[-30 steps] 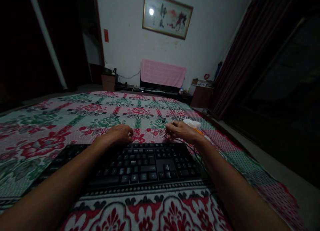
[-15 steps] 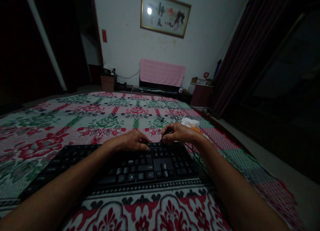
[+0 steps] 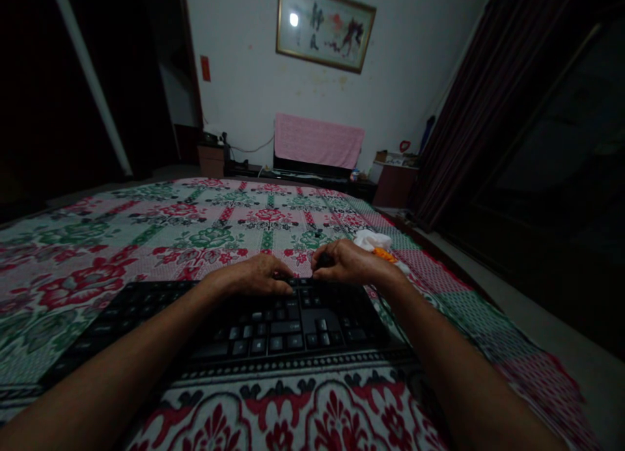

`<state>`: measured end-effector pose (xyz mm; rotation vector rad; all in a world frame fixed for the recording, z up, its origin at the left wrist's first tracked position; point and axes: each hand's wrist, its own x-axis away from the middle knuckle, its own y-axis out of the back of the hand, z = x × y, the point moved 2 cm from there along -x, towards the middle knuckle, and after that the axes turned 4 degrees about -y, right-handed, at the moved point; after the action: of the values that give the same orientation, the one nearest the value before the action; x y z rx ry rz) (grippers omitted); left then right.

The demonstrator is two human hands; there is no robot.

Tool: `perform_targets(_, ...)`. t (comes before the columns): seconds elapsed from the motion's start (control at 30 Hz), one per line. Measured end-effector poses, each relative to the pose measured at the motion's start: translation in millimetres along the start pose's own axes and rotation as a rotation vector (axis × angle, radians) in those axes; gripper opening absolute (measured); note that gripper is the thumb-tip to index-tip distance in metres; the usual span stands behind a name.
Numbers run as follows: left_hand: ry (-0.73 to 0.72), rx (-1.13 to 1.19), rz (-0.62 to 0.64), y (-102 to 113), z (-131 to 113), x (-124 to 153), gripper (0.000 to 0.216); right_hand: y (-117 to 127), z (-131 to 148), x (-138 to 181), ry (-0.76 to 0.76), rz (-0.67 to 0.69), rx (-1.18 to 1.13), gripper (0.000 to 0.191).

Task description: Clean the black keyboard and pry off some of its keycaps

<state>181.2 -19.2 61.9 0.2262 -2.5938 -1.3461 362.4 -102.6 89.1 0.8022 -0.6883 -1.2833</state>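
Observation:
A black keyboard (image 3: 273,324) lies on a floral bedspread (image 3: 146,236) in front of me. My left hand (image 3: 256,275) rests with curled fingers on the keyboard's far edge, near its middle. My right hand (image 3: 344,263) is closed in a pinch around a small dark object at the far edge, a little to the right; I cannot make out what it is. A thin black cable (image 3: 385,308) runs along the keyboard's right side under my right forearm.
A white and orange crumpled item (image 3: 375,243) lies on the bedspread just beyond my right hand. The bed's right edge drops to a grey floor (image 3: 512,295). Across the room stand a pink-covered unit (image 3: 318,142), small cabinets and a framed picture (image 3: 325,27).
My left hand slid right along the keyboard's far edge toward the middle. My right hand came in toward it and now pinches at the edge. The keyboard shifted slightly.

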Motion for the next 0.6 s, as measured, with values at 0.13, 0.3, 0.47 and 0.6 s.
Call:
perform_targets(0.13, -0.003, 0.024, 0.014, -0.7, 3.2, -1.0, 0.033, 0.0, 0.8, -0.4, 0.032, 0.016, 0.043, 0.012)
perform_targets(0.3, 0.006, -0.013, -0.003, 0.5, 2.0, -1.2, 0.033, -0.4, -2.4, -0.7, 0.05, 0.004, -0.029, 0.013)
perform_targets(0.47, 0.004, -0.028, 0.002, 1.2, -0.8, 0.4, 0.033, -1.5, -5.7, -1.1, 0.017, 0.035, -0.098, 0.015)
perform_targets(0.6, 0.001, -0.041, -0.003, 1.7, -1.6, 0.9, 0.034, -2.8, -7.4, -2.4, 0.037, 0.024, -0.11, 0.014)
